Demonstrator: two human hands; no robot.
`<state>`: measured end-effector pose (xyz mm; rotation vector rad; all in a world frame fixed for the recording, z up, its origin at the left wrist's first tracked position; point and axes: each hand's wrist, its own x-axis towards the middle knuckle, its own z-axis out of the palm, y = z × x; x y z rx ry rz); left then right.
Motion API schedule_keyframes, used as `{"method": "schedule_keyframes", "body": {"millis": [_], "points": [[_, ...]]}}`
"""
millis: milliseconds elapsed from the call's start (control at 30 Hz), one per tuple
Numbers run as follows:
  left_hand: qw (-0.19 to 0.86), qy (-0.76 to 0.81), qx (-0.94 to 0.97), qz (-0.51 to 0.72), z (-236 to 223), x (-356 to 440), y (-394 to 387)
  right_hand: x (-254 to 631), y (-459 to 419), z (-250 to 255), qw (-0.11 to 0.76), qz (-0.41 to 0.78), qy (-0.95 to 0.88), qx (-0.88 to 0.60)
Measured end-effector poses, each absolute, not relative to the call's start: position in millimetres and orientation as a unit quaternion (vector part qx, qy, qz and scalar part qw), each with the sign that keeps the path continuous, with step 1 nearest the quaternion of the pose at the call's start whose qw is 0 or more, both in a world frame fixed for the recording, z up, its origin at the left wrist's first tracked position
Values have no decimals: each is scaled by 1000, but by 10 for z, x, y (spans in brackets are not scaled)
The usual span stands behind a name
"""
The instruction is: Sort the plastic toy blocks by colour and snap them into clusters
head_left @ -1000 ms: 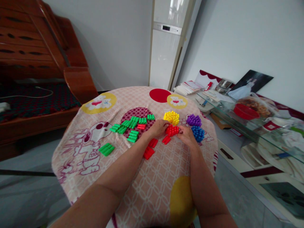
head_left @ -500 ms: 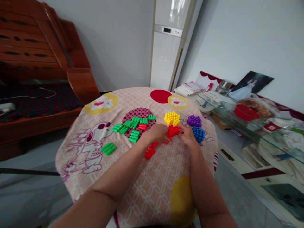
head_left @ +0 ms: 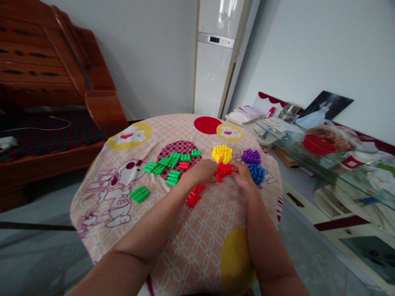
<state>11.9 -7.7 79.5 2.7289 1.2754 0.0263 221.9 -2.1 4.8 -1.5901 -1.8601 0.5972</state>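
Observation:
A tight cluster of small red plastic pegs (head_left: 224, 169) stands upright on the cloth-covered table. My left hand (head_left: 205, 169) closes against its left side, back of the hand toward me and most fingers hidden. On the right side, my right hand (head_left: 241, 175) has its fingertips pressed to the same cluster. Just behind are upright yellow pegs (head_left: 222, 153). Purple pegs (head_left: 251, 156) and blue pegs (head_left: 256, 174) stand to the right, the blue ones close beside my right hand. Loose red pieces (head_left: 193, 199) lie below my left wrist.
Green tube-like pieces (head_left: 173, 159) lie in short rows left of my hands, with one green group (head_left: 140, 195) nearer the left edge. A small red piece (head_left: 184, 165) lies among them. The patterned tablecloth (head_left: 197, 234) is slightly wrinkled. A cluttered glass shelf (head_left: 333, 172) stands at the right.
Both hands stay around the red cluster with only slight finger movement. Red bits that lay loose beneath the left hand are less visible now. The whole view has shifted a little.

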Motion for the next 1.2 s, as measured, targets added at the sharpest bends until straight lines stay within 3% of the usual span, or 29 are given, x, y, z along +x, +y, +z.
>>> {"method": "schedule_keyframes", "body": {"millis": [733,967,1200], "points": [[101,467,869,130,419,588,-168,2236,-3,37,315,207,-705,-600],[124,454,858,207,679,216,27,2245,-7,39,314,204,-697,-612],[158,470,867,39,854,-450,199,2241,-10,46,320,218,-693,-609]]}}
